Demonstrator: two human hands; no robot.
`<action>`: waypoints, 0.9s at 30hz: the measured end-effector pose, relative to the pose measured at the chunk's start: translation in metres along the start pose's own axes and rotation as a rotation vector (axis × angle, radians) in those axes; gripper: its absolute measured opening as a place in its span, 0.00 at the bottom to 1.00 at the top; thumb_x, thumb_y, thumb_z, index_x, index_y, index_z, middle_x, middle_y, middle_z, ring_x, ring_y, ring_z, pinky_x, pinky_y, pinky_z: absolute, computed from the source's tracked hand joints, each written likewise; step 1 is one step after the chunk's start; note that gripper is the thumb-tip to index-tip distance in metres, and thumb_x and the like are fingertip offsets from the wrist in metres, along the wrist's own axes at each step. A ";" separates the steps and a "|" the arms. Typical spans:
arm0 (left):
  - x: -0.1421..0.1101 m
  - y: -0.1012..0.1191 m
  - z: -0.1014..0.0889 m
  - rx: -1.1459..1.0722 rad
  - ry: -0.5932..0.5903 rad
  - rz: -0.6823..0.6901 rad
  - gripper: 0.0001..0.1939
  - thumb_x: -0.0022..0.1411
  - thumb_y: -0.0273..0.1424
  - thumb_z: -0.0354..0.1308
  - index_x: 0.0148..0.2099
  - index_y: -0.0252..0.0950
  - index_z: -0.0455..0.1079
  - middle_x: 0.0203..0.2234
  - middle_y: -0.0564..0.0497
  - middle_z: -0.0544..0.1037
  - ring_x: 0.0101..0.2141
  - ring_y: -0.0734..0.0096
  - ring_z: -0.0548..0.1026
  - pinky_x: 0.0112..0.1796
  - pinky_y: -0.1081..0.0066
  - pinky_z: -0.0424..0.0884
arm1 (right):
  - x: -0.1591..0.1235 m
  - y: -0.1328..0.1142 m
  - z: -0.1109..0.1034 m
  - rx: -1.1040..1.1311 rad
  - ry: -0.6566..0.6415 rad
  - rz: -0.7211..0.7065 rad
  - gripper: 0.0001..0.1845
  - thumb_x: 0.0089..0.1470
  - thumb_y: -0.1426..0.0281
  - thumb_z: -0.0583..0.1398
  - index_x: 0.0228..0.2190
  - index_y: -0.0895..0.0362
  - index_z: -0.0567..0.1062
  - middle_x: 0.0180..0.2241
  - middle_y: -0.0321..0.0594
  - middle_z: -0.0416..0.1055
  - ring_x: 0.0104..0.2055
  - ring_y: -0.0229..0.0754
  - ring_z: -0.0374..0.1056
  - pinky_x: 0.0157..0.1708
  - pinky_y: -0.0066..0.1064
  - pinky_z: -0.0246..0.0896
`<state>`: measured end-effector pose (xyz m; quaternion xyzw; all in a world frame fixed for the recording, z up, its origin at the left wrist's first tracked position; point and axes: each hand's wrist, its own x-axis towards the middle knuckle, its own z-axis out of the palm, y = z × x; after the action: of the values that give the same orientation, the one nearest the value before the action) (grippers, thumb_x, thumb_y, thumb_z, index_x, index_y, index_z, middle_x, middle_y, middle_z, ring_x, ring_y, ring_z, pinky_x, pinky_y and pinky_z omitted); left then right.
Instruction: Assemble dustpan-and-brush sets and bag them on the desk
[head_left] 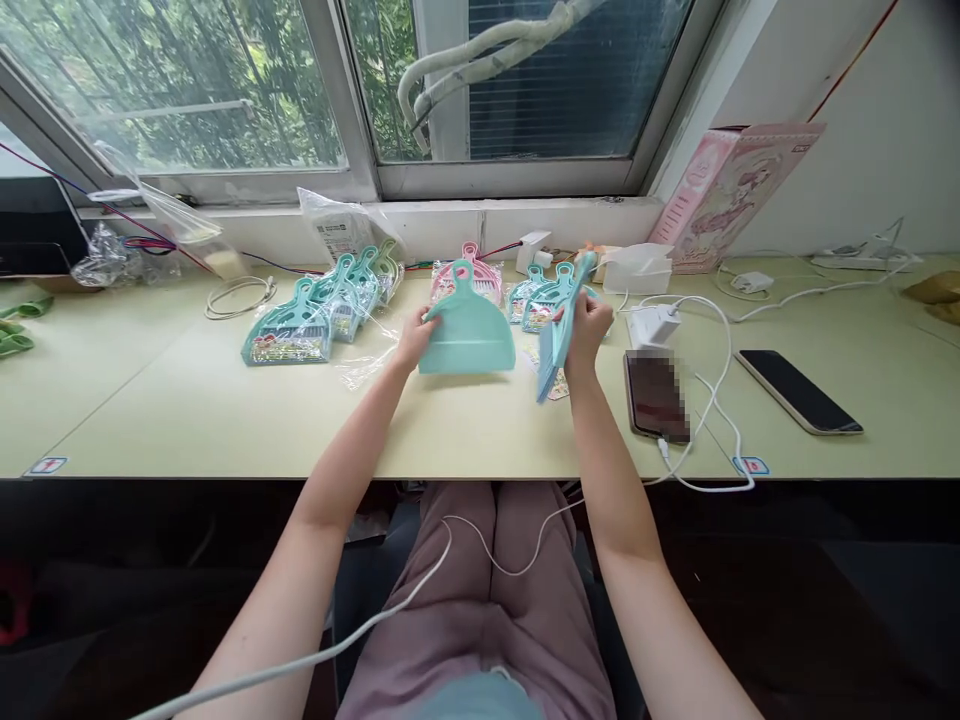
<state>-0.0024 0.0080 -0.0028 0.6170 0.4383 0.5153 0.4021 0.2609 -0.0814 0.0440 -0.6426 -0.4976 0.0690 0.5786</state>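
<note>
My left hand grips a small mint-green dustpan by its left edge. The pan is tilted up towards me with its looped handle pointing away. In my right hand is a light blue hand brush, turned nearly edge-on, its lower end angled down over the table; the fingers wrap round its upper part. Behind my hands lie a pink dustpan set and small teal dustpan sets. To the left, several wrapped teal dustpan-and-brush sets rest in a row. A patterned card lies partly hidden beneath the brush.
On the right are a phone on a cable, a second phone, a white charger and loose white cables. A pink box leans by the wall. A coiled cable and plastic bags sit at the back left.
</note>
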 end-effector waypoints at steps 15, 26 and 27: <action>-0.021 -0.003 0.017 0.656 -0.205 0.317 0.09 0.61 0.37 0.59 0.37 0.39 0.77 0.56 0.43 0.70 0.57 0.47 0.62 0.59 0.51 0.58 | -0.004 0.039 0.009 -0.726 -0.290 0.111 0.23 0.56 0.81 0.49 0.48 0.58 0.75 0.53 0.55 0.67 0.55 0.57 0.62 0.49 0.44 0.56; -0.009 -0.009 0.011 0.448 0.007 0.207 0.10 0.63 0.37 0.54 0.34 0.39 0.72 0.34 0.45 0.78 0.36 0.59 0.73 0.44 0.63 0.67 | 0.010 0.064 0.009 -0.675 -0.226 0.111 0.13 0.62 0.72 0.52 0.40 0.57 0.77 0.51 0.51 0.69 0.56 0.53 0.58 0.54 0.47 0.48; -0.007 -0.008 0.010 0.404 0.067 0.181 0.11 0.64 0.37 0.52 0.36 0.38 0.72 0.31 0.46 0.77 0.33 0.61 0.73 0.41 0.64 0.67 | 0.012 0.065 0.008 -0.656 -0.225 0.123 0.13 0.62 0.71 0.53 0.40 0.57 0.77 0.50 0.50 0.70 0.55 0.53 0.58 0.54 0.48 0.49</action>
<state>0.0061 0.0028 -0.0140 0.7042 0.4888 0.4712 0.2077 0.2982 -0.0569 -0.0054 -0.8114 -0.5142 0.0105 0.2779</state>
